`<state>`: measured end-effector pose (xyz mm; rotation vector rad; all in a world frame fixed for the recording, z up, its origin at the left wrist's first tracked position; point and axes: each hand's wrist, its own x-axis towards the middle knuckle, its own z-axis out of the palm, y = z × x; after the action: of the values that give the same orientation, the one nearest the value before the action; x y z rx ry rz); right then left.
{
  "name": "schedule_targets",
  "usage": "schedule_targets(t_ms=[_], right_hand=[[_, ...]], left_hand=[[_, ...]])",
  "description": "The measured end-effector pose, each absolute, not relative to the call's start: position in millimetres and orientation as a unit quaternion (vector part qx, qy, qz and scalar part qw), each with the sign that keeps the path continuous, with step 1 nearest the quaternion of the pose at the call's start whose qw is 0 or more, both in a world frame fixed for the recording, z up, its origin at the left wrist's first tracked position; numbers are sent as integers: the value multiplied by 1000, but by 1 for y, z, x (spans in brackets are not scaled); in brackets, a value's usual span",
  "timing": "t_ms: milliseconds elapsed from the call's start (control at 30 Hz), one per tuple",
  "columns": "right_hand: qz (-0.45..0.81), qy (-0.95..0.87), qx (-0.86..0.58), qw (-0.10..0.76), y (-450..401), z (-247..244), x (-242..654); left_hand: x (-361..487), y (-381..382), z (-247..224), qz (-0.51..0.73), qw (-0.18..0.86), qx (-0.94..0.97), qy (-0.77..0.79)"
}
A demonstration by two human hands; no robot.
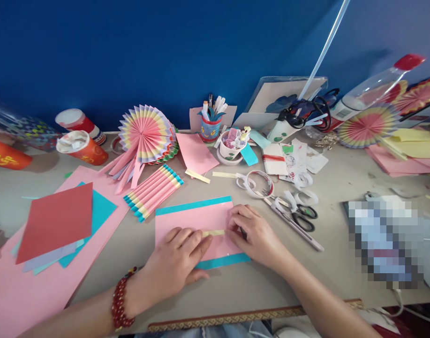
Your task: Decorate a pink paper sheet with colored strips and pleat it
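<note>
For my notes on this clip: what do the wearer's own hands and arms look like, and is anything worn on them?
Both the left hand and right hand are ungloved, with no sleeves in view. The left wrist wears a bracelet of dark red beads in several rows; the right wrist is bare.

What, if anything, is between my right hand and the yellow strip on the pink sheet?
Nothing visible. Your right hand is at the right end of the yellow strip, over the pink sheet; whether it touches the strip is hard to tell. Your left hand is at the strip's other end.
</note>
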<state>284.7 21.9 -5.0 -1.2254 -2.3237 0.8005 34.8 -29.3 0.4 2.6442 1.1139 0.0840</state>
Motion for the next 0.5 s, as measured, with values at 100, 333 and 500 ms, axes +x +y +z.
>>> schedule_targets(t_ms=[100,333,500], right_hand=[[286,-837,-423,196,23,-6,287],[273,-860,-382,199,20,-10,288],[263,-865,-376,202,17,-10,288]], left_hand=[[33,-23,0,74,190,891,406],[42,-12,4,101,194,874,435],[56,-3,4,107,200,879,420]])
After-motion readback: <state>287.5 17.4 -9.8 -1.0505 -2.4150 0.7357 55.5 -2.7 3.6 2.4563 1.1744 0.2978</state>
